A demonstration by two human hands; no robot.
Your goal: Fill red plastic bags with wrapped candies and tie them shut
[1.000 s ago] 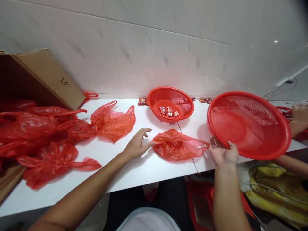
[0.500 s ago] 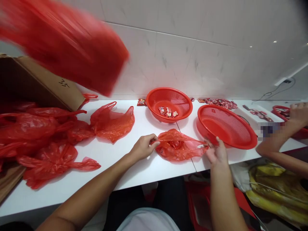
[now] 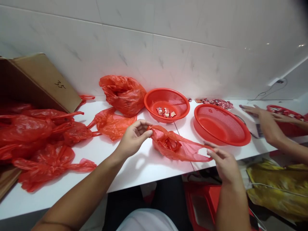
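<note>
A thin red plastic bag [image 3: 185, 150] is stretched between my two hands just above the white table. My left hand [image 3: 136, 136] pinches its left side near the mouth. The handle loop at its right end is gripped by the fingers of my right hand [image 3: 223, 162]. Crumpled red packets [image 3: 171, 144] show inside the bag. Behind it stands a red perforated basket [image 3: 154, 107] with several small red-and-white packets [image 3: 166, 112] in the bottom. A second red basket [image 3: 209, 128], with nothing seen in it, is just beyond my right hand.
Filled, knotted red bags [image 3: 45, 154] pile up at the left before a cardboard box [image 3: 48, 80]. A bulging red bag [image 3: 124, 93] leans at the wall over a flat one [image 3: 115, 123]. At the right, another person's hands [image 3: 264, 120] work near a red basket [image 3: 286, 128].
The bag between my hands is lifted and drawn wider, my right hand moving right. The blurred red bag overhead is gone; a bulging bag now stands by the wall. The other person's hands have moved.
</note>
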